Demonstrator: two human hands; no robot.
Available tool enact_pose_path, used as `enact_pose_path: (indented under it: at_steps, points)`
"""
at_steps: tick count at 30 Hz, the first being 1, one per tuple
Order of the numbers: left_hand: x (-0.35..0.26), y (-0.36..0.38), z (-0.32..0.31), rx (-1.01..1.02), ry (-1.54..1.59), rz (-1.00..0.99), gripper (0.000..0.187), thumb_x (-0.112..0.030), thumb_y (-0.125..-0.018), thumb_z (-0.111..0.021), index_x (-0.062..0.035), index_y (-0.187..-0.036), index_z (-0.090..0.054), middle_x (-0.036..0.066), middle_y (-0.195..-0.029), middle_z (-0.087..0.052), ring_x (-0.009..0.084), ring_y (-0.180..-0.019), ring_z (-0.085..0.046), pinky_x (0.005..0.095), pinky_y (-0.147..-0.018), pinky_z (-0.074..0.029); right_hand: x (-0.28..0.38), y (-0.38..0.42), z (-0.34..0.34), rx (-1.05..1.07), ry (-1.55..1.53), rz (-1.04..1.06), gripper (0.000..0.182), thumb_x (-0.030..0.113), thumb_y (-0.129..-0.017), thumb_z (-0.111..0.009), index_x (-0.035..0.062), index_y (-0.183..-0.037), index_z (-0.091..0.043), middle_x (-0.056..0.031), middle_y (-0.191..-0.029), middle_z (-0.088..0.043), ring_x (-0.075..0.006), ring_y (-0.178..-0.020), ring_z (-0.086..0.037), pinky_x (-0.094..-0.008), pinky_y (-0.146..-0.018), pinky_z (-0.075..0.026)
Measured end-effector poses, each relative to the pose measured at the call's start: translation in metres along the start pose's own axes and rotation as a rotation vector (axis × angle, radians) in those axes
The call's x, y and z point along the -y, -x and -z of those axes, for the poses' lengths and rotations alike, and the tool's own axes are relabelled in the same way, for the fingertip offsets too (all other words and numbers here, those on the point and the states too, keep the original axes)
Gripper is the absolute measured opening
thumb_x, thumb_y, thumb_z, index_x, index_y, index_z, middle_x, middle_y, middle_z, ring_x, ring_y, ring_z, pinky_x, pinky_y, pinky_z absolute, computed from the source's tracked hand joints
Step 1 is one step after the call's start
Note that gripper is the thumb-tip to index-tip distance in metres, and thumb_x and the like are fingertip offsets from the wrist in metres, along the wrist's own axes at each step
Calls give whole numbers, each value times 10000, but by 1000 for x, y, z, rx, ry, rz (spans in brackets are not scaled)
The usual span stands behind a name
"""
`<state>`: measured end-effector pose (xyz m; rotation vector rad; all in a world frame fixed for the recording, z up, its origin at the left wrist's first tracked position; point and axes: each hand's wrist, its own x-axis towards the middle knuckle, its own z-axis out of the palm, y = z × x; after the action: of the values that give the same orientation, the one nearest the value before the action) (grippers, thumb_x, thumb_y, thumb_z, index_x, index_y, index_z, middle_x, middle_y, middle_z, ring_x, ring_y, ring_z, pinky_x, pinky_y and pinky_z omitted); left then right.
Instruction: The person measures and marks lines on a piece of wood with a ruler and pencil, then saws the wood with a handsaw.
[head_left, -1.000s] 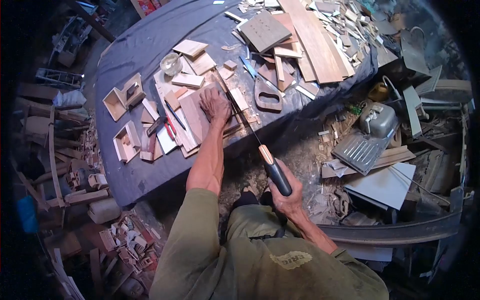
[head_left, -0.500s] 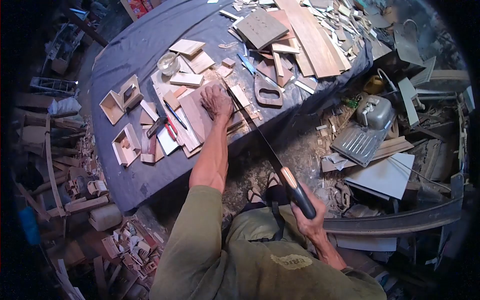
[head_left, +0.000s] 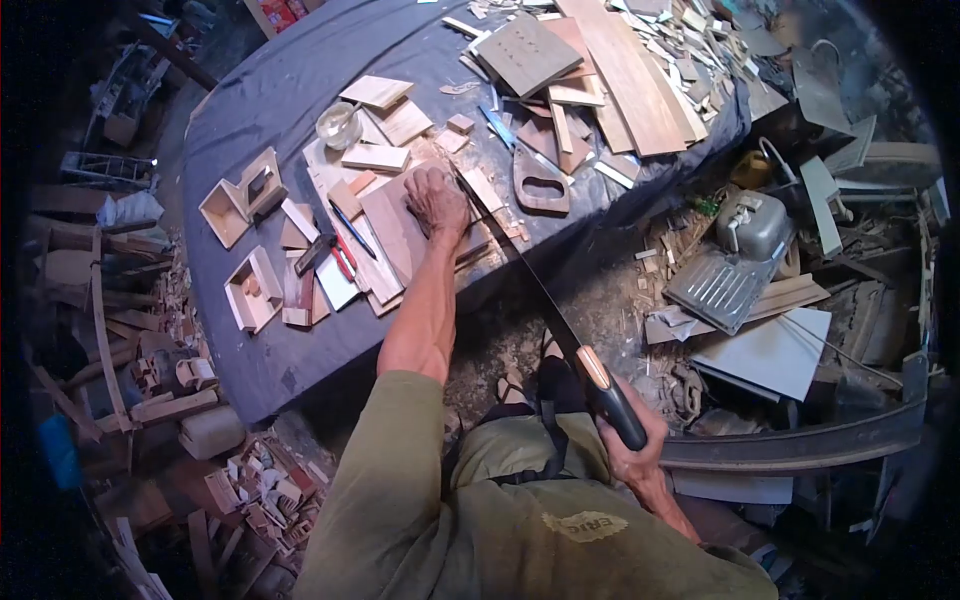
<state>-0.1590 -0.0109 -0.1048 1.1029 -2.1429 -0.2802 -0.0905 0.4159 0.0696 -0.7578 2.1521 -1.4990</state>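
My left hand [head_left: 438, 205] presses down on a brown wooden board [head_left: 390, 228] near the table's front edge, its fingers curled against the wood. In my right hand [head_left: 632, 440] is the black and tan handle of a long hand saw [head_left: 548, 308]. The saw's dark blade slants up and left across the table edge, just right of my left hand, beside a pale wood strip [head_left: 484, 192]. Beneath the board lies a lighter wooden panel [head_left: 318, 172]. A blue pen [head_left: 350, 222] and a red-handled tool [head_left: 343, 258] lie left of the board.
Small open wooden boxes [head_left: 252, 290] stand on the dark cloth-covered table [head_left: 300, 355]. A glass jar [head_left: 338, 127], a second saw [head_left: 541, 186] and piled planks [head_left: 630, 75] lie further back. A metal sink [head_left: 725, 270] and scrap wood [head_left: 270, 495] are on the floor.
My right hand and the saw handle have moved down and to the right, drawing the blade back toward my body. My left hand stays on the board.
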Motion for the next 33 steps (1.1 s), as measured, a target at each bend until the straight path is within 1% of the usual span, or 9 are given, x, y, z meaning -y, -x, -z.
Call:
enact_pose_path:
  at_steps: [4, 7, 10, 14, 21, 24, 25, 29, 33]
  points:
    - [9, -3, -5, 20, 45, -61, 100, -100, -818, -591, -47, -896, -624, 146, -1019, -570, 370, -1045, -518, 499, -853, -442, -4, -39, -31, -44, 12, 78, 560, -20, -812, -635, -20, -1368, -570, -129, -968, -697, -127, -823, -649, -273, -737, -518]
    - [12, -10, -7, -22, 23, -59, 97, -100, -823, -588, -49, -897, -624, 148, -1010, -569, 374, -1036, -521, 503, -847, -440, 11, -69, -45, 59, -79, -48, 559, -18, -821, -635, -14, -1375, -564, -135, -984, -697, -130, -856, -652, -269, -761, -515]
    - [4, -5, -11, -52, -10, -32, 96, -103, -824, -589, -54, -898, -625, 151, -1009, -568, 376, -1027, -524, 505, -842, -437, 2, -49, -35, 7, -31, 48, 558, -25, -820, -631, -5, -1375, -570, -142, -996, -700, -129, -876, -652, -263, -799, -508]
    - [6, -2, -4, 11, 12, -41, 128, -107, -826, -592, -36, -925, -632, 168, -1000, -570, 388, -1012, -520, 504, -849, -433, 8, -2, 1, 37, -22, -26, 556, -32, -819, -631, 1, -1371, -576, -139, -1014, -703, -116, -898, -640, -256, -824, -500]
    - [7, -23, -11, -93, 101, -105, 150, -48, -806, -553, 7, -931, -614, 191, -987, -573, 393, -1033, -515, 493, -893, -438, -13, -62, -42, -30, -109, 73, 572, -20, -808, -655, -7, -1374, -570, -151, -1031, -711, -136, -884, -659, -275, -786, -519]
    - [12, -15, -5, -35, 71, -90, 136, -66, -818, -558, -6, -924, -619, 183, -991, -577, 389, -1050, -518, 487, -921, -439, -3, -43, -36, 13, -54, -57, 587, -27, -795, -665, -9, -1373, -567, -166, -1041, -716, -145, -881, -669, -282, -774, -525]
    - [9, -14, -3, -41, 63, -75, 133, -72, -820, -560, -12, -921, -621, 180, -989, -578, 385, -1050, -518, 484, -917, -441, -5, -35, -33, 2, -48, 19, 594, -28, -784, -672, -9, -1370, -571, -172, -1068, -718, -153, -890, -671, -284, -783, -526]
    - [11, -9, -4, -15, 112, -129, 118, -96, -830, -568, -39, -913, -631, 178, -982, -577, 376, -1005, -524, 477, -889, -436, -8, -20, -20, -14, -18, -36, 593, -21, -781, -676, 3, -1365, -580, -179, -1064, -723, -170, -879, -694, -286, -787, -523]
    - [12, -6, 11, 26, 145, -183, 146, -93, -847, -575, -30, -967, -631, 191, -983, -568, 383, -975, -520, 480, -892, -427, -21, -18, -23, -30, 11, 36, 608, -20, -777, -682, 8, -1374, -572, -189, -1079, -724, -185, -895, -710, -296, -797, -530]
